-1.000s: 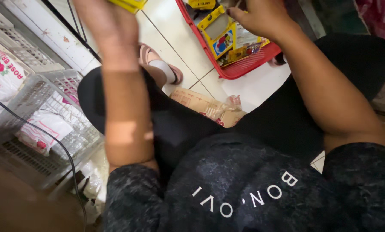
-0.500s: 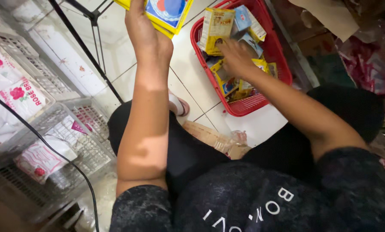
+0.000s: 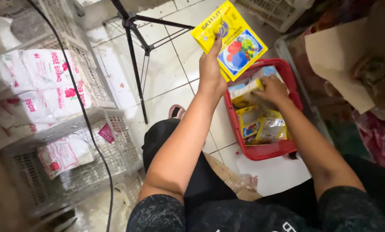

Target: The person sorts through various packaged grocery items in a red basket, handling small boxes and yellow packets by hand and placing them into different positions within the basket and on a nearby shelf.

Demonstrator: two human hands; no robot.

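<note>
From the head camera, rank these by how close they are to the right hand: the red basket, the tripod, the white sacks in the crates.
1. Red basket: the right hand is inside it.
2. Tripod: farther left, standing on the floor tiles.
3. White sacks: far left, in the crates.

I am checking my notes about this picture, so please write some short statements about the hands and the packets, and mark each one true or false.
1. The left hand holds up a flat yellow packet with a blue picture panel. True.
2. The right hand rests on the floor tiles. False: it reaches into the red plastic basket and touches a small yellow packet there.
3. The red plastic basket is empty. False: several packets lie in it.
4. White sacks with red flower prints lie in wire crates at the left. True.
</note>
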